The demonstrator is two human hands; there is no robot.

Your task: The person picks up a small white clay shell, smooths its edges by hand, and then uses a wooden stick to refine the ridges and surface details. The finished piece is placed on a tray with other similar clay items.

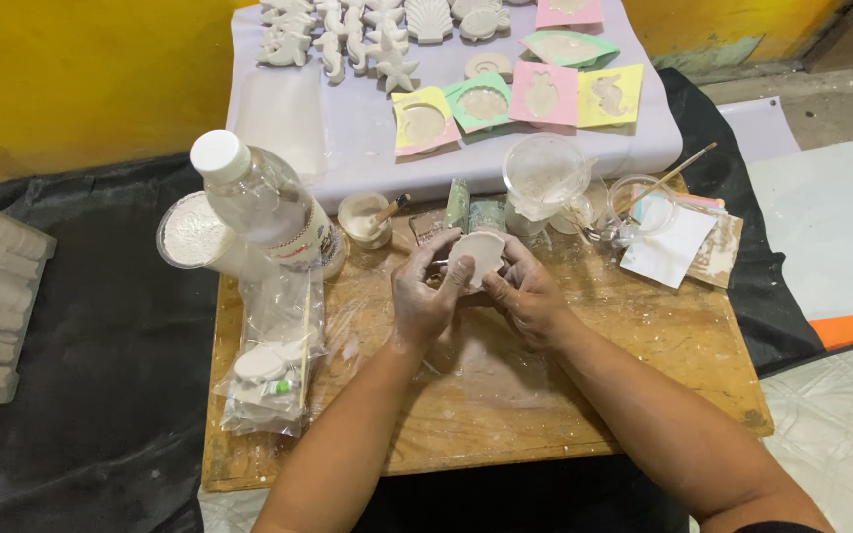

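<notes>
Over wooden board (644, 336), 2 hands (476, 291) cupping white plaster shell (477, 254)

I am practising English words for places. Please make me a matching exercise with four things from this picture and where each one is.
Things:
1. white shell cast
2. clear bottle
3. thin brush
4. plastic bag

Places:
A. resting across a glass jar, right of the hands
B. lying on the wooden board's left part
C. held between the left hand and right hand
D. standing at the board's back left corner

Pairs: 1-C, 2-D, 3-A, 4-B
</notes>
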